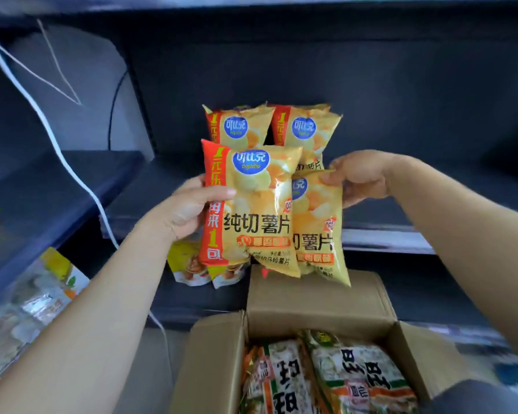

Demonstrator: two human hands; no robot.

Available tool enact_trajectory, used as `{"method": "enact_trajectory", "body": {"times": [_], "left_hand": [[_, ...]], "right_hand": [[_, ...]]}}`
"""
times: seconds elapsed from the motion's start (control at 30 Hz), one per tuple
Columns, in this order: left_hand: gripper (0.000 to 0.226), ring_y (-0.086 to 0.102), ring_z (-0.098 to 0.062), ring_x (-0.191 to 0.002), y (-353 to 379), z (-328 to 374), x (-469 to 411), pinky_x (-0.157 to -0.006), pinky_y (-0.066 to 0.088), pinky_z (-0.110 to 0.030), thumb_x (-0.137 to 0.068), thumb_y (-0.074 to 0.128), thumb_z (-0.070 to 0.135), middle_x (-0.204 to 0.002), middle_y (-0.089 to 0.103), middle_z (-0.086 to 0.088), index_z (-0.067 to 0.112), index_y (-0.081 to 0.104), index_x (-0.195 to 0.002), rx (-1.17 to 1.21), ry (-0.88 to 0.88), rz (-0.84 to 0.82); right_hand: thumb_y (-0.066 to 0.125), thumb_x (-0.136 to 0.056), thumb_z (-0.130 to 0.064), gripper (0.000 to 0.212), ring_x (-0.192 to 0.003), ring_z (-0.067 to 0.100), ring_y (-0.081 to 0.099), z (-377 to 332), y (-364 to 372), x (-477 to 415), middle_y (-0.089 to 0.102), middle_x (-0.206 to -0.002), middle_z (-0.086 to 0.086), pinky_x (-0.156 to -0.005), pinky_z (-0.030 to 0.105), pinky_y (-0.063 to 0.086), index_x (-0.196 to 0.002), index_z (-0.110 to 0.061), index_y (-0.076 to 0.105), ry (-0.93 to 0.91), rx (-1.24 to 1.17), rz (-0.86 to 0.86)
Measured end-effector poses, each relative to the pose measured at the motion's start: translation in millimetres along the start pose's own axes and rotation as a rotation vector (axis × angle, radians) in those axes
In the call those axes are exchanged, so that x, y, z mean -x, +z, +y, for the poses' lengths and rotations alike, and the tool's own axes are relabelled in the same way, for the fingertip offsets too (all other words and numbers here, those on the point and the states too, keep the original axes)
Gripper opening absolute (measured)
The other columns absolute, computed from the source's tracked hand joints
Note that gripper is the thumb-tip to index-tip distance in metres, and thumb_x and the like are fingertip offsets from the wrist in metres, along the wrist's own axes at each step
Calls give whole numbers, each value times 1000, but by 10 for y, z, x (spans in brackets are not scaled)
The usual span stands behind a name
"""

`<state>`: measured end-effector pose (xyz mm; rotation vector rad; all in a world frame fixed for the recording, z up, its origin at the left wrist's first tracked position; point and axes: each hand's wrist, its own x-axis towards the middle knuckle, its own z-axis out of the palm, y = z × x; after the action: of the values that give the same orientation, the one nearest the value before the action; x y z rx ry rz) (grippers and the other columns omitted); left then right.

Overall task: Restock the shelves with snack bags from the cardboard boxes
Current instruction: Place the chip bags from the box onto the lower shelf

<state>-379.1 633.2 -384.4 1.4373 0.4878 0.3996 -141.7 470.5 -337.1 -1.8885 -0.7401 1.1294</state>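
Now our left hand [192, 210] grips a chip bag [260, 210]; our right hand [359, 177] pinches a second bag [320, 231] by its corner, so it may slip.

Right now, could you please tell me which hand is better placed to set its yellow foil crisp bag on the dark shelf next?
Probably the right hand: its rear yellow foil bag hangs behind the front yellow foil bag in the left hand, nearer the shelved bags and the dark shelf.
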Motion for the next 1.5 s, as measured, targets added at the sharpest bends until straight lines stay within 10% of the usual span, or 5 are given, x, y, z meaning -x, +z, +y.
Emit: {"method": "enact_trajectory", "body": {"times": [0.5, 0.63, 0.9, 1.17, 1.5], "left_hand": [[56, 67, -24, -98, -134, 456, -620, -85, 53, -42, -74, 73, 2, -109, 68, -7, 18, 49, -122, -151, 128, 273], [60, 65, -27, -103, -193, 287, -748, -92, 51, -48, -75, 73, 1, -115, 66, -9, 21, 47, -125, -180, 21, 244], [89, 60, -21, -108, -286, 38, -797, -95, 48, -46, -71, 80, 8, -118, 61, -1, 27, 25, -139, -302, -77, 331], [75, 55, -22, -115, -209, -1, -865, -95, 47, -44, -80, 73, 8, -124, 57, -2, 24, 30, -139, -448, 33, 434], [78, 51, -24, -118, -88, -95, -772, -96, 47, -43, -77, 76, 13, -129, 50, -6, 18, 27, -138, -577, 11, 540]], "right_hand": [[52, -97, -12, 54, -97, 23, 67, -323, -268, -233, 65, -111, 7, -85, 44, 55, -146, -11, 28, -295, -215, 476], [52, -97, -13, 19, -95, 22, 66, -185, -269, -352, 66, -92, -1, -92, 43, 53, -116, -14, 50, -315, -148, 487], [74, -77, 1, 36, -91, 19, 69, 153, -76, -435, 71, -99, 1, -78, 37, 57, -100, -20, 56, -384, -166, 264], [81, -68, -1, 94, -112, 23, 60, 164, -20, -592, 61, -121, 0, -92, 49, 52, -138, -31, 26, -398, -87, 313], [65, -88, -10, 68, -117, 23, 54, 288, 65, -561, 55, -129, 3, -84, 32, 47, -143, -20, 26, -321, -56, 441]]}}
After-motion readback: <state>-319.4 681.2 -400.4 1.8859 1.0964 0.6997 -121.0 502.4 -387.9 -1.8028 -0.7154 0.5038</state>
